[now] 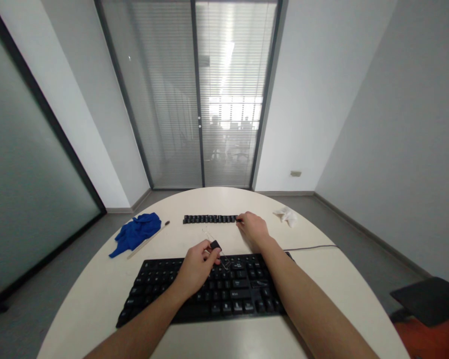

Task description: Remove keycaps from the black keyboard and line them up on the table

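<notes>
A black keyboard [240, 284] lies across the near part of the round table, partly hidden by my forearms. Over its upper edge, my left hand [195, 265] is closed around a wire keycap puller [216, 245] with a black grip; its thin wire loops stick out at both ends. Farther back, black keycaps [209, 219] stand in a neat double row. At the right end of that row, the fingertips of my right hand [253, 230] pinch a dark keycap [239, 219], mostly covered by the fingers.
On the left of the table [164, 344] rest a crumpled blue cloth [138, 232] and a thin brush [148, 240] with a dark tip. A crumpled white tissue [286, 216] lies at the back right. The keyboard's cable [310, 248] runs to the right. A chair [430, 299] stands beyond the right edge.
</notes>
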{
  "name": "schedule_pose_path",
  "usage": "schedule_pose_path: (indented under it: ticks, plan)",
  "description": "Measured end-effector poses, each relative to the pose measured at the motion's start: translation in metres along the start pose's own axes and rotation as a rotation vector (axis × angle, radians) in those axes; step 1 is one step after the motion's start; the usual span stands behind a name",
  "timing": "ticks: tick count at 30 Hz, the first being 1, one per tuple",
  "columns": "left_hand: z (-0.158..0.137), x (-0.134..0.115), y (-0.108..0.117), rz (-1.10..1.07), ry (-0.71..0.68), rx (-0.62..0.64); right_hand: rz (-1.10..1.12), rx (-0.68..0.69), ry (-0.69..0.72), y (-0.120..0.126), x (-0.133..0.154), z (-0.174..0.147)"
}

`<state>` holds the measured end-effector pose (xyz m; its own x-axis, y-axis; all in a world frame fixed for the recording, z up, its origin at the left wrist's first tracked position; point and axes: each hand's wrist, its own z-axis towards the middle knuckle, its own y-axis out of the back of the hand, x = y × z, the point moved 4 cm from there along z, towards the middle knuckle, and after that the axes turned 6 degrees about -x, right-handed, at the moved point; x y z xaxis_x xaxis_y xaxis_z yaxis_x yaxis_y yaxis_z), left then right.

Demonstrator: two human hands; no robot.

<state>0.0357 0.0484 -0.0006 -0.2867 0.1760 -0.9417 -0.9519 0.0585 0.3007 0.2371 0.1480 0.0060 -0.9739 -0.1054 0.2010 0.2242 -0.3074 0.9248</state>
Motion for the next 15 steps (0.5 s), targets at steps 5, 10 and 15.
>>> schedule_pose_path:
  ticks: [5,10,15]
  plan:
    - [-0.0004,-0.0011,0.0003,0.0,-0.003,0.0,0.017,-0.019,-0.015,0.0012,0.0001,0.0003]
    - [-0.0009,-0.0012,0.0009,0.003,0.003,-0.008,0.044,-0.023,-0.014,0.0022,0.0005,-0.0005]
    - [0.0,-0.0006,0.0007,0.013,0.009,-0.002,0.068,-0.015,-0.025,0.0052,-0.0006,-0.0041]
